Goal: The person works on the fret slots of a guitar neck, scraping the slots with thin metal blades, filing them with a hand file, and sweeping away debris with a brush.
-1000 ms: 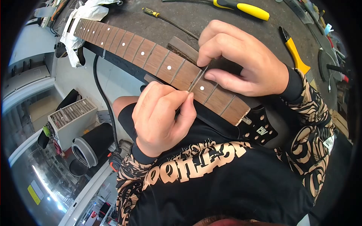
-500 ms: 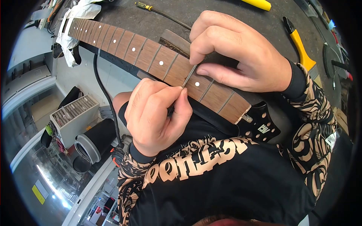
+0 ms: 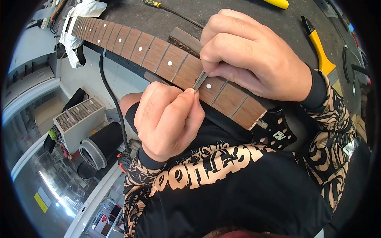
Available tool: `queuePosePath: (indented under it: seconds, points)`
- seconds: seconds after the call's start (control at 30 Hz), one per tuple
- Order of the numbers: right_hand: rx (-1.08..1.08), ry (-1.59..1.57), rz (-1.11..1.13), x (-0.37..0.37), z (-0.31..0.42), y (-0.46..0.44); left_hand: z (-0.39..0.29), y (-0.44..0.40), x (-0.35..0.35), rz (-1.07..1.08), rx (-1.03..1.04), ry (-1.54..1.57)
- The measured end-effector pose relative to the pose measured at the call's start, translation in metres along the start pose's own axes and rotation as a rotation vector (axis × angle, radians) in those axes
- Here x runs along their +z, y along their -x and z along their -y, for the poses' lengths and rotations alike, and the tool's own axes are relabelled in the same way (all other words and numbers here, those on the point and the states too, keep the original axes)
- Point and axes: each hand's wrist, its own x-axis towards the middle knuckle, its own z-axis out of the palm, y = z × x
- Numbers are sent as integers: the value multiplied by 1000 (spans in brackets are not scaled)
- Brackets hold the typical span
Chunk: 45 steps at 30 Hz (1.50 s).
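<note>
**Strip point(image 3: 199, 81) pinched at both ends, across the neck point(image 3: 158, 59)**

Strip is set crosswise over the fretboard side, between two white dots, just beside the right-hand one. Near end is clamped by the left hand point(image 3: 168, 119), thumb and finger together. Far end is clamped by the right hand point(image 3: 256, 55), its grip closed too, tips partly hidden behind the knuckles.

Edges: near edge is crossed by the left hand, with the shirt point(image 3: 242, 194) close below. Far edge is overhung by the right hand. Headstock point(image 3: 278, 133) is seen just past the neck's right end; left end is backed by a white wrap point(image 3: 93, 10).

Room: widest bare stretch of worktop point(image 3: 291, 23) is found beyond the right hand, up to the yellow-handled tool point(image 3: 319, 51).

In the way: far side is crowded by a grooved block point(image 3: 184, 37), set just beside the neck and right fingers. Screwdriver point(image 3: 174, 12) is laid beyond it, shaft end near the right knuckles. A yellow handle point(image 3: 278, 3) is cut off at the top. To the left, a black cable point(image 3: 105, 79) is hung below the neck; a white box point(image 3: 81, 119) is placed lower, well apart.
</note>
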Motion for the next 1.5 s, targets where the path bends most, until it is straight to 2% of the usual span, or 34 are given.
queuePosePath:
  seconds: [0.27,0.4,0.9,1.2,1.5]
  points:
    - [19,-15,-32,0,2,-2,-2,-1,-3,-36,-79,96]
    - [45,-162,-5,-5,-5,0,-2,0,-2,-32,-101,84]
    - [29,-108,53,-4,-11,3,-1,-1,-2,-9,-77,38]
    - [2,-128,7,2,-13,6,2,-3,-2,7,-21,37]
    - [30,-139,-18,3,-8,5,1,0,-2,-9,-70,72]
